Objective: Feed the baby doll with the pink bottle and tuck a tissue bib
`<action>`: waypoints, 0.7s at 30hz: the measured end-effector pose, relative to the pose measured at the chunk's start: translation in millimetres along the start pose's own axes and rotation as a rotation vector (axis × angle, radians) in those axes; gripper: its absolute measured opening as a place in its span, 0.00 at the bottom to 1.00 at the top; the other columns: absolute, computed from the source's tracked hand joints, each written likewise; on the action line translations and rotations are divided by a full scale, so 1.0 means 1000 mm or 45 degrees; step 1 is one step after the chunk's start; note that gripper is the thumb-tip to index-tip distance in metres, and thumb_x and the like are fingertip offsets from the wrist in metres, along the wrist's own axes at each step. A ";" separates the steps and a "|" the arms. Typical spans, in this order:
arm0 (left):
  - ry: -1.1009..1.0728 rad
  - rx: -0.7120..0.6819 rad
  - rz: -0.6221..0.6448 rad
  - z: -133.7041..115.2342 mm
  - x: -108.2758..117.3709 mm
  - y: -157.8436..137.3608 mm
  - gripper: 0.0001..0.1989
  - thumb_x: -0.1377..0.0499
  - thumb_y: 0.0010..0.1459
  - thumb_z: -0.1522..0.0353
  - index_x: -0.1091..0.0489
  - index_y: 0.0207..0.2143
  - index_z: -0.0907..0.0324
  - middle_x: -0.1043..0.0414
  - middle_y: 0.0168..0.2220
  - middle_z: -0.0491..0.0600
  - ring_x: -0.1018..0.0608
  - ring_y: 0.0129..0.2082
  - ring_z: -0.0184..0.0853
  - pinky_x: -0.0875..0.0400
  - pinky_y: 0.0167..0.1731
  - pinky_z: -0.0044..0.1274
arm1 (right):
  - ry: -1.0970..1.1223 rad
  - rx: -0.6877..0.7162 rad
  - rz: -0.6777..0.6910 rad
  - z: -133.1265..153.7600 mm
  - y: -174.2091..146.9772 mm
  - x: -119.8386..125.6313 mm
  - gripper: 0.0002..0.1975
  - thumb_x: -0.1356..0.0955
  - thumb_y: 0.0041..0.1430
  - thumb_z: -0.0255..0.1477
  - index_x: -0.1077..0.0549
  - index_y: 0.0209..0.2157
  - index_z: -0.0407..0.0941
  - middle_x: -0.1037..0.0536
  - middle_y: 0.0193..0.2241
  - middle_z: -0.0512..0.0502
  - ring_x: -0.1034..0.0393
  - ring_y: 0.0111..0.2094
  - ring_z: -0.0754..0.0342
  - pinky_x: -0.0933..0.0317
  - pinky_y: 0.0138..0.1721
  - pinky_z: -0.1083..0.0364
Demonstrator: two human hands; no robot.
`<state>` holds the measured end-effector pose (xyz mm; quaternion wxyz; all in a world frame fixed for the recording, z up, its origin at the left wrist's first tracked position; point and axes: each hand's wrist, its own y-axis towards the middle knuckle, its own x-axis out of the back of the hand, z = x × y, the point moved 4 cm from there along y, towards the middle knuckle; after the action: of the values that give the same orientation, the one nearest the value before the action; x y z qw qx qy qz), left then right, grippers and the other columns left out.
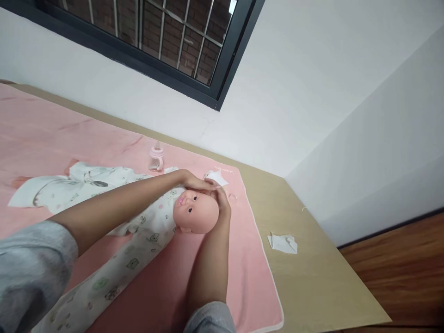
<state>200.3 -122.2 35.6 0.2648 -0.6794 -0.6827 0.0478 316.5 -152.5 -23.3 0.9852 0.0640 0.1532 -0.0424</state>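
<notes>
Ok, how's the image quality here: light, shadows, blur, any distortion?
Head view throughout: soft light, no harsh glare on the doll's head; the pink mat darkens toward bottom centre; the left sleeve looks soft; the window is mostly dark, one bright patch at its top right; wide-angle stretch and tilt.

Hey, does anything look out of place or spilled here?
Yes: a rumpled white tissue lies on the tan surface, just past the edge of the pink mat, like stray litter. I see no spill; the bottle stands upright, and the doll shows no visible damage.
</notes>
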 end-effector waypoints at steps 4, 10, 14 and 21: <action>0.015 0.089 0.079 0.002 -0.004 0.005 0.40 0.52 0.50 0.37 0.26 0.50 0.56 0.23 0.46 0.54 0.27 0.52 0.46 0.34 0.52 0.29 | 0.207 0.189 -0.160 0.024 -0.002 0.049 0.12 0.31 0.51 0.38 0.23 0.34 0.44 0.22 0.36 0.48 0.32 0.31 0.59 0.36 0.35 0.60; 0.081 0.194 0.118 0.005 -0.007 0.015 0.44 0.52 0.47 0.35 0.27 0.51 0.57 0.25 0.49 0.56 0.28 0.54 0.48 0.35 0.53 0.31 | 0.163 0.339 -0.521 0.030 -0.009 0.086 0.16 0.30 0.51 0.36 0.24 0.42 0.47 0.29 0.55 0.47 0.32 0.32 0.62 0.35 0.37 0.60; 0.079 0.241 0.098 0.009 -0.009 0.024 0.42 0.46 0.43 0.35 0.25 0.48 0.56 0.23 0.46 0.56 0.27 0.52 0.48 0.33 0.51 0.31 | 0.162 0.238 -0.476 0.016 -0.004 0.081 0.22 0.29 0.51 0.37 0.26 0.48 0.47 0.26 0.49 0.46 0.29 0.35 0.61 0.34 0.44 0.58; 0.169 0.235 -0.065 0.008 0.003 0.029 0.40 0.44 0.40 0.36 0.22 0.42 0.57 0.21 0.35 0.57 0.22 0.38 0.47 0.28 0.41 0.30 | 0.111 0.077 -0.371 -0.013 0.013 0.084 0.29 0.29 0.50 0.38 0.31 0.54 0.45 0.24 0.36 0.48 0.28 0.34 0.58 0.30 0.44 0.55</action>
<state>223.1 -114.5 17.2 0.3721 -0.6361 -0.6734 0.0586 393.9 -143.0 -60.2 0.9587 0.0726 0.2020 -0.1867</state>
